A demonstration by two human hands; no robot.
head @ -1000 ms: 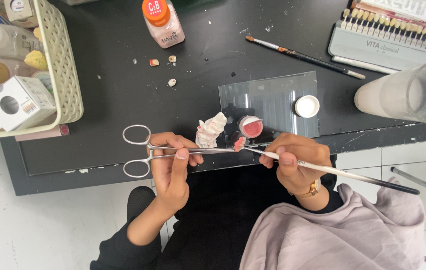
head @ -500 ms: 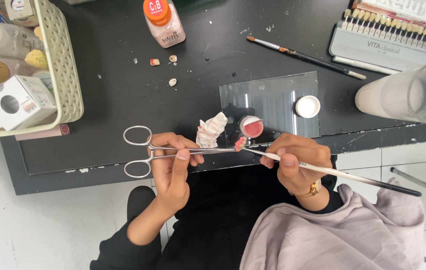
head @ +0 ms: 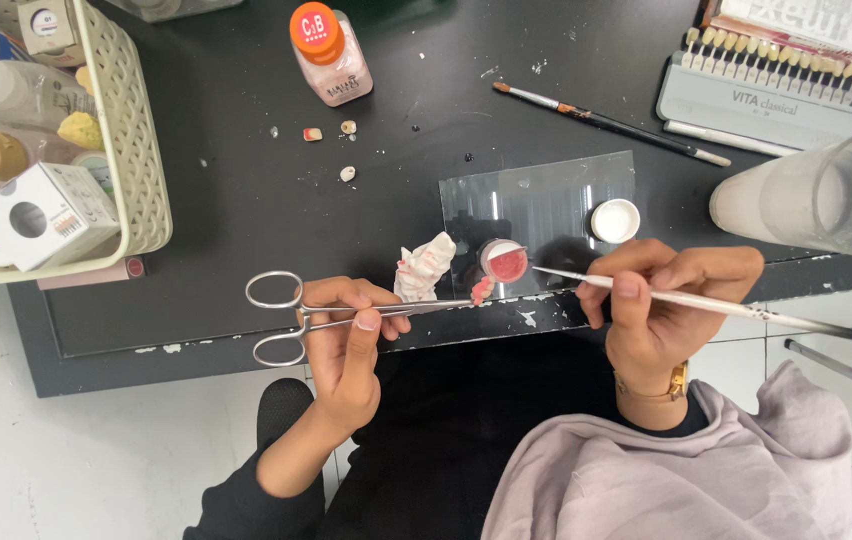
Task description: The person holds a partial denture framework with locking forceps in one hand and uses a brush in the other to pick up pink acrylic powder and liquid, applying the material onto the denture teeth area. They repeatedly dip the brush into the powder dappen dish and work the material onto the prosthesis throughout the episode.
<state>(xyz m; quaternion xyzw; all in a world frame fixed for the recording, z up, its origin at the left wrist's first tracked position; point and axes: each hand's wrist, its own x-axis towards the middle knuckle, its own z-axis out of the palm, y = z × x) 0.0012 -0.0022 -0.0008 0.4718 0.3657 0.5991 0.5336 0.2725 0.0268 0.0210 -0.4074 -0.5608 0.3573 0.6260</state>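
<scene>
Left hand (head: 346,335) gripping forceps (head: 346,318) at table edge (head: 246,345), right hand (head: 661,310) holding brush (head: 706,302)

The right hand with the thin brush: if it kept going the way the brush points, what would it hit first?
The right hand aims its brush leftwards. The tip sits just short of the small open pot of pink paste, so that pot probably comes first, though the tip's height above it is unclear.

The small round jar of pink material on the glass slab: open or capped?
Open: the small round jar shows bare pink contents, and a white lid lies apart on the glass slab.
</scene>
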